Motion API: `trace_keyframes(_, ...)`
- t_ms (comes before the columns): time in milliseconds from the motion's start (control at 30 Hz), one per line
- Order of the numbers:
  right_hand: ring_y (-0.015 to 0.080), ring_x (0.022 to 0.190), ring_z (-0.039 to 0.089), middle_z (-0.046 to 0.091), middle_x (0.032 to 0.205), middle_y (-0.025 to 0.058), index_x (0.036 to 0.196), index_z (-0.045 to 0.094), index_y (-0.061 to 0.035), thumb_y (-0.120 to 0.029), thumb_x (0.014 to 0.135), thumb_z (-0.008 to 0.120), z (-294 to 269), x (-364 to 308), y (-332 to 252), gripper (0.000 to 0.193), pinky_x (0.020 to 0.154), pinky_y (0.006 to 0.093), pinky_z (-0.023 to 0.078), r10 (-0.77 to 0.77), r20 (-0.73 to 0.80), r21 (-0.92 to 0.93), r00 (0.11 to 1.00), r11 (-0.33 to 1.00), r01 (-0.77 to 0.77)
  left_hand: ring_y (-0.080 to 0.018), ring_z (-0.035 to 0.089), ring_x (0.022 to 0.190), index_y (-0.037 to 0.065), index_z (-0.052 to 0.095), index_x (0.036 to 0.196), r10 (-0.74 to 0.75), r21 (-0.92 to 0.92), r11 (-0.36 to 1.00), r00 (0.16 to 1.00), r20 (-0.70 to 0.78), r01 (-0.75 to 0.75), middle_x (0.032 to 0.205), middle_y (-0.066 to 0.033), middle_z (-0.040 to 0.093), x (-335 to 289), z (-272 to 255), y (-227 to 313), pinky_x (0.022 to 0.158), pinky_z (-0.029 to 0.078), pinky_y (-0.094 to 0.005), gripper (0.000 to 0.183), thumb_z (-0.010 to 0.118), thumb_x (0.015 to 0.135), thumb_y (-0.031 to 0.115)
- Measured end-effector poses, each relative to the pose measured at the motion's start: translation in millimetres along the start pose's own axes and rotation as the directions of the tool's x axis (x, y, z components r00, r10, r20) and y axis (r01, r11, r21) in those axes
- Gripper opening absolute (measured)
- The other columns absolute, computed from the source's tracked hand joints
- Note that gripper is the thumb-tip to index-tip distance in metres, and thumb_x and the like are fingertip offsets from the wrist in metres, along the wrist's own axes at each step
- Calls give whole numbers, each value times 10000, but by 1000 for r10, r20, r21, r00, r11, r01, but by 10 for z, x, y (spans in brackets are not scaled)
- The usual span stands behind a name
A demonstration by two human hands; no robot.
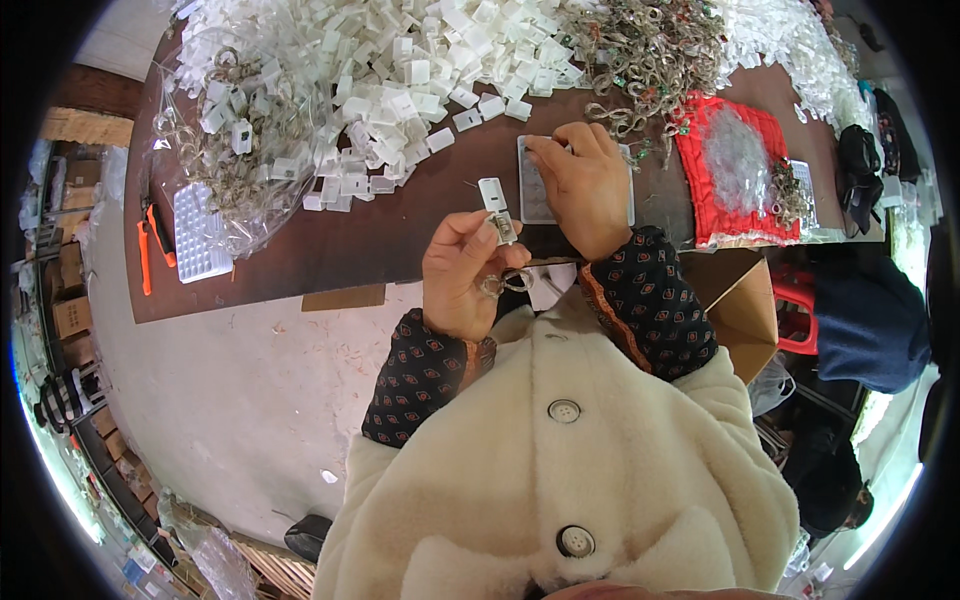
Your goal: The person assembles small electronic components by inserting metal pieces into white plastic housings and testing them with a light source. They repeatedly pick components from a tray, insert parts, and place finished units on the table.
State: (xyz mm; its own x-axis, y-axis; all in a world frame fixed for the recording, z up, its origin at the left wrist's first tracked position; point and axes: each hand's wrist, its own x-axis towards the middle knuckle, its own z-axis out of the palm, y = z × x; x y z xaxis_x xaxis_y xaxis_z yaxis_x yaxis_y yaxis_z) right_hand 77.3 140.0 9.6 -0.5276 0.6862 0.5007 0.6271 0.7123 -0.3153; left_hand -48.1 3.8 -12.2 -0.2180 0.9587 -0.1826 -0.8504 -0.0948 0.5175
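Observation:
My left hand (460, 275) is closed on a small white plastic case (497, 212), holding it upright just off the table's near edge. Its lid stands open at the top, and metal rings (508, 282) hang beneath my fingers. To the right, my right hand (585, 185) reaches over a shallow translucent tray (537, 203), thumb and fingers pressed together near its far left corner. Whatever sits between those fingertips is too small or hidden to make out. My hand covers much of the tray's inside.
A large heap of white plastic cases (430, 60) fills the back of the brown table, beside a pile of metal key rings (650, 50). Orange-handled cutters (150, 250) and a white pitted tray (200, 235) lie left. Red cloth (710, 215) holds clear pieces; a cardboard box (740, 310) stands below.

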Motion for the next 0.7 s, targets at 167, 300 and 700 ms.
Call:
trace_keyframes(167,273,803,641,666,885,73,990,708,-68,-3,814,715,-176,40,-145,187,671,348,514,-5,7,282,1000,959,2,-176,646,761,23,582,1088,5,-10,1000,1000,-25,-6,1023,-153,676,-15,33,43,790,558,-366,137,556,1007,130)
trace_keyframes(300,256,749,683,701,906,108,963,692,-32,53,821,704,-385,-112,-411,165,641,307,542,-23,3,550,1000,835,17,-173,647,774,29,580,1093,6,-26,1000,999,-40,-7,968,-114,683,-54,74,57,781,563,-356,140,556,1007,137)
trace_keyframes(700,319,771,655,669,903,132,1049,687,-11,-27,783,738,-657,-180,-503,271,697,366,528,-241,-47,531,969,816,229,-179,654,791,40,616,1084,34,-88,995,997,-63,-40,977,-104,683,-159,188,28,757,548,-334,111,571,992,80)
